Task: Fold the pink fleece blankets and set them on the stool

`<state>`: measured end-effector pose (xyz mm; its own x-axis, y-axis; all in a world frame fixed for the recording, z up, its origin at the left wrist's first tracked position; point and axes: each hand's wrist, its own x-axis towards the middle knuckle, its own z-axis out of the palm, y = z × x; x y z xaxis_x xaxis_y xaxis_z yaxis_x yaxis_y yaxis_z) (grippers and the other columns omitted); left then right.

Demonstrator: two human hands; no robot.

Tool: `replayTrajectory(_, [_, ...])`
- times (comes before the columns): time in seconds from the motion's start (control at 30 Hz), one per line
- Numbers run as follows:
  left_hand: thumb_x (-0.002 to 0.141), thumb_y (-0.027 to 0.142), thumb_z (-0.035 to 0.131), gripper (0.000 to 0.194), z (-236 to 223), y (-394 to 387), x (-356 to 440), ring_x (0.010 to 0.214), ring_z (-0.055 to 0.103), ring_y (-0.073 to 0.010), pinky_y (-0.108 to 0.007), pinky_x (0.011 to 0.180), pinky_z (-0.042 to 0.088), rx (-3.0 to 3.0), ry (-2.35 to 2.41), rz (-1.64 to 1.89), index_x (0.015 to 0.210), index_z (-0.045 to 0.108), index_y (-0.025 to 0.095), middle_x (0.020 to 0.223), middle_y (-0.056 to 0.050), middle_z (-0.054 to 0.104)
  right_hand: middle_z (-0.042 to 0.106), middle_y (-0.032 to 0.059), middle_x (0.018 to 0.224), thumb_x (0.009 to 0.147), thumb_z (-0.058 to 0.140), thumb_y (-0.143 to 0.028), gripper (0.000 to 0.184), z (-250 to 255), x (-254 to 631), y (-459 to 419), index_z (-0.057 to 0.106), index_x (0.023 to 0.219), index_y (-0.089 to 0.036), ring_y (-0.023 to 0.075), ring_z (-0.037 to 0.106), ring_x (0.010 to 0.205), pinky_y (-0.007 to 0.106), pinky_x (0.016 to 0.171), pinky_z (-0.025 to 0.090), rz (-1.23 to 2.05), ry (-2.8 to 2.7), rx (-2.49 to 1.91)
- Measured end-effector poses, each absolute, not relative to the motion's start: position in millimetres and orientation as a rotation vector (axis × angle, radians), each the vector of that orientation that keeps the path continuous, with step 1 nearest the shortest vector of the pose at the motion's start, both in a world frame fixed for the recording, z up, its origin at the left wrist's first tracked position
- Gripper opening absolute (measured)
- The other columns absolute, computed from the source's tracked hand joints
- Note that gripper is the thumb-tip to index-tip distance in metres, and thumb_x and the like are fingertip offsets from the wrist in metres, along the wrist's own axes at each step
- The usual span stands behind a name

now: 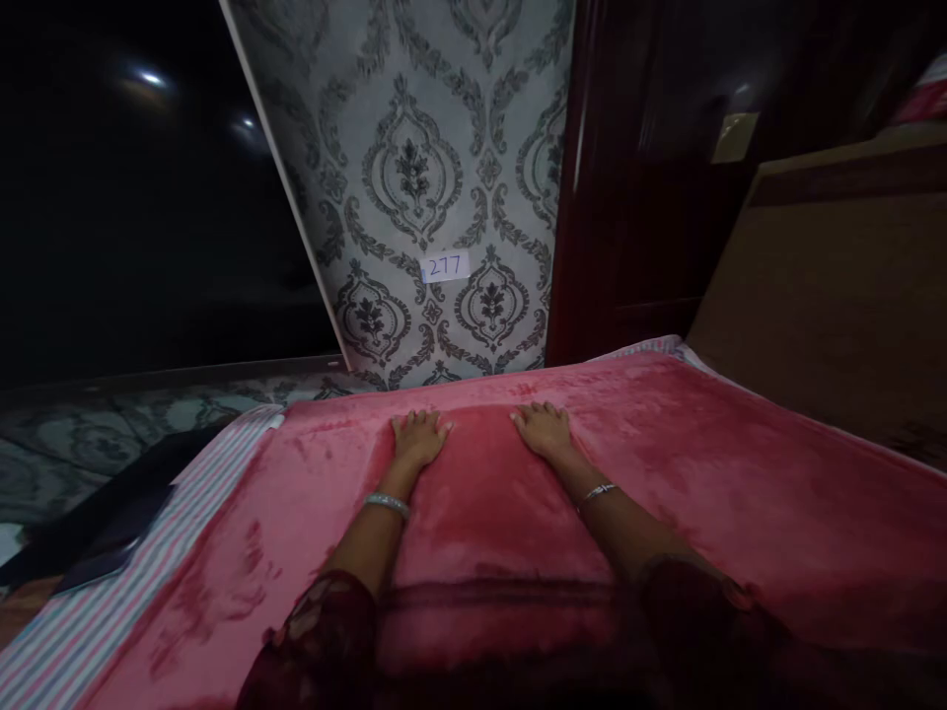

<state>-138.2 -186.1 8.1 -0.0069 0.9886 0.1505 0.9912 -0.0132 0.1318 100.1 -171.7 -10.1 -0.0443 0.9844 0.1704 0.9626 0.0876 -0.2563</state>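
Observation:
A pink-red plush blanket [473, 483] lies spread out in front of me, with darker brushed patches in its pile. Toward its far edge, my left hand [418, 438] rests palm down on it, fingers spread. My right hand [544, 428] lies flat on the same blanket a little way to the right, its fingers also apart. Neither hand holds anything. Between them the pile looks darker and smooth. Under the blanket a striped sheet [184, 503] shows along the left side.
Patterned wallpaper [414, 168] with a paper label [445, 266] reading 277 rises behind the blanket. A large dark screen [148, 217] stands at the left, above a dark flat object [122, 542]. On the right are a dark red door [628, 197] and a brown board [836, 296].

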Motion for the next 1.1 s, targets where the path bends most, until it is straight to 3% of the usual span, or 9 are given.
replayTrajectory(0.3, [0.099,0.046,0.03,0.054,-27,-174,-161,0.141,0.038,-0.03,-0.058,0.115,0.024,-2.147,-2.234,-0.372,0.142,0.05,0.019,0.149,-0.013,0.049,0.063,0.0105,0.13,0.102,0.029,-0.042,0.047,-43,116,-157,0.063,0.126,-0.021,0.0264,0.051,0.122,0.042,0.102,0.034,-0.02,-2.11,-1.828])
replayTrajectory(0.5, [0.099,0.028,0.03,0.047,-29,-173,-165,0.139,0.042,-0.025,-0.051,0.117,0.027,-2.085,-2.293,-0.559,0.138,0.054,0.019,0.146,-0.01,0.053,0.064,0.0103,0.128,0.101,0.031,-0.041,0.045,-42,116,-159,0.064,0.124,-0.021,0.0268,0.054,0.119,0.042,0.1,0.036,-0.054,-2.095,-1.819])
replayTrajectory(0.77, [0.099,0.03,0.029,0.048,-21,-178,-158,0.138,0.044,-0.0247,-0.05,0.118,0.026,-2.104,-2.307,-0.569,0.138,0.054,0.017,0.145,-0.012,0.053,0.064,0.0108,0.129,0.101,0.029,-0.042,0.048,-39,117,-166,0.063,0.127,-0.021,0.0284,0.054,0.12,0.045,0.102,0.036,-0.006,-2.068,-1.835])
replayTrajectory(0.97, [0.099,0.036,0.036,0.052,5,-189,-157,0.146,0.033,-0.0232,-0.045,0.119,0.024,-2.2,-2.349,-0.462,0.146,0.044,0.015,0.155,-0.014,0.039,0.049,0.011,0.148,0.102,0.027,-0.043,0.051,-23,123,-171,0.052,0.141,-0.022,0.0314,0.04,0.136,0.052,0.109,0.031,0.096,-2.094,-1.894])
replayTrajectory(1.1, [0.099,0.042,0.038,0.056,21,-246,-146,0.149,0.026,-0.0272,-0.055,0.12,0.017,-2.381,-2.074,-0.437,0.149,0.04,0.018,0.158,-0.015,0.034,0.034,0.0113,0.158,0.101,0.031,-0.049,0.055,-14,125,-222,0.041,0.15,-0.025,0.0358,0.027,0.144,0.06,0.111,0.028,0.056,-2.191,-1.797])
